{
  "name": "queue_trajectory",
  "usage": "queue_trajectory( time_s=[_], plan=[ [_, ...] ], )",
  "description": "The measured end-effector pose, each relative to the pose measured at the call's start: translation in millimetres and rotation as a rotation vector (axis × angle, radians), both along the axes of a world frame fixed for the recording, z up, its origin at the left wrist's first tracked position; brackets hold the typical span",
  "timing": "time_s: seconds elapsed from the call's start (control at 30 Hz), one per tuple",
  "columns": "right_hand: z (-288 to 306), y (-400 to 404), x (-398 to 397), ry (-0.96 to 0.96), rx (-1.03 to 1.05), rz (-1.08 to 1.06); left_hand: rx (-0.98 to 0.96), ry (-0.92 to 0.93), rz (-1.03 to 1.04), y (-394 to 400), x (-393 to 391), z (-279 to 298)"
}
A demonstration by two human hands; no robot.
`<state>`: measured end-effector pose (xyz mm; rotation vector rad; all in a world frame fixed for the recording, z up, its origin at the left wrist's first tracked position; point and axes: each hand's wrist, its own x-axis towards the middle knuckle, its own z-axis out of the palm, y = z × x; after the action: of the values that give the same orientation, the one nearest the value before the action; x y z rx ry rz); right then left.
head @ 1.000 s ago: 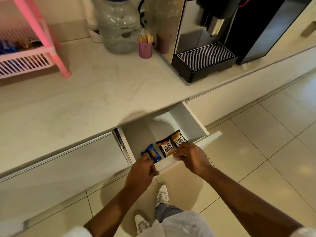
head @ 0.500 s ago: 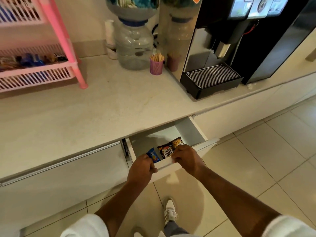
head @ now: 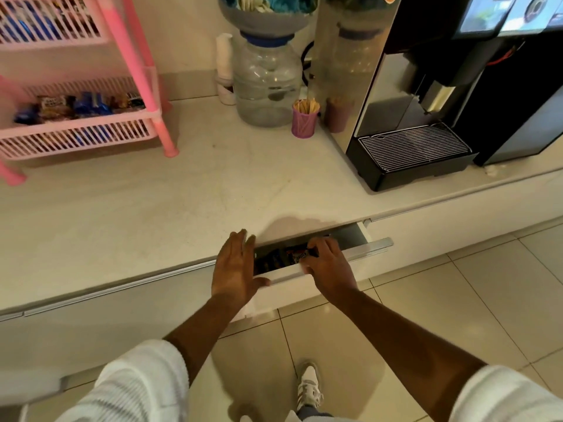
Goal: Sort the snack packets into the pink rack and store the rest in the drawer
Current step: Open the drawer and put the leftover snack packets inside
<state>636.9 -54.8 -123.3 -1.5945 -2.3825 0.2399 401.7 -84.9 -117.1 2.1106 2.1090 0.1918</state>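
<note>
The white drawer (head: 370, 247) under the counter stands only a narrow gap open. Dark snack packets (head: 293, 254) lie inside, mostly in shadow. My right hand (head: 329, 266) is on the drawer front, its fingers hooked over the top rim just above the packets. My left hand (head: 236, 269) is flat with straight fingers at the left end of the gap, its thumb against the drawer front. The pink rack (head: 143, 86) stands at the back left of the counter, with several snack packets (head: 76, 106) on its lower shelf and more on the shelf above.
On the pale counter (head: 152, 214) stand a clear water bottle (head: 266, 86), a purple cup of wooden sticks (head: 304, 118) and a black coffee machine (head: 426, 147). My white shoe (head: 309, 388) is on the tiled floor below the drawer.
The drawer has slid in from about half open to a narrow gap. My left hand let go of the rim and flattened out. The view has lifted towards the counter.
</note>
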Motion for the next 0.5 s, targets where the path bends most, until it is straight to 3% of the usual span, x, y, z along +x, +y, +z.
queue_trajectory(
  time_s=[0.17, 0.5],
  plan=[
    [5.3, 32.9, -9.3, -0.092, -0.001, -0.014, -0.108, 0.014, -0.001, 20.9, -11.1, -9.0],
    [-6.8, 78.7, -10.9, -0.163, -0.085, 0.124, -0.036, 0.029, 0.028, 38.0, -10.4, -13.1]
  ],
)
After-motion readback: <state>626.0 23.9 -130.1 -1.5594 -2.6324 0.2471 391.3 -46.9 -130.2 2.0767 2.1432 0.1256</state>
